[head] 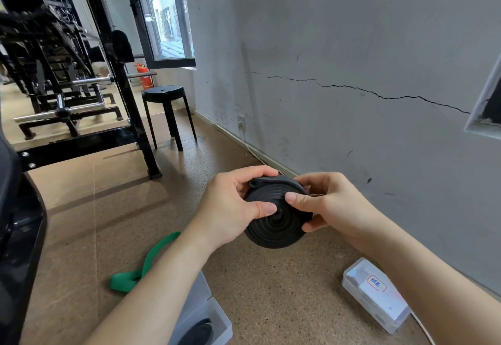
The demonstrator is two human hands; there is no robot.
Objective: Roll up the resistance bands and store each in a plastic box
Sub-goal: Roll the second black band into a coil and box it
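Black band (pixel 279 225): wound into a flat spiral and held in the air between the two hands, with the coil face turned up toward the camera.
Left hand (pixel 230 209): clamped on the coil, thumb pressed near the spiral's centre and fingers curled over the top edge. The loose tail lies there, likely pinned so the turns cannot spring open.
Right hand (pixel 328 206): also clamped on the coil, thumb on the face and fingers wrapped behind the rim. This looks meant to squeeze the roll tight from the opposite side.
Step in hand: the winding looks finished, and the grip seems to be for firming the coil before boxing it.
Open box (pixel 217 315): on the floor (pixel 271 290) below the left forearm, holding another black roll (pixel 199 332), so it appears taken.
Closed box (pixel 376 296): on the floor below the right forearm, lid on, with a red-framed label. It is probably the next holder and would need opening first.
Green band (pixel 146 266): lies unrolled on the floor under the left forearm, waiting its turn.
Risk: easing either thumb could let the springy rubber unwind.
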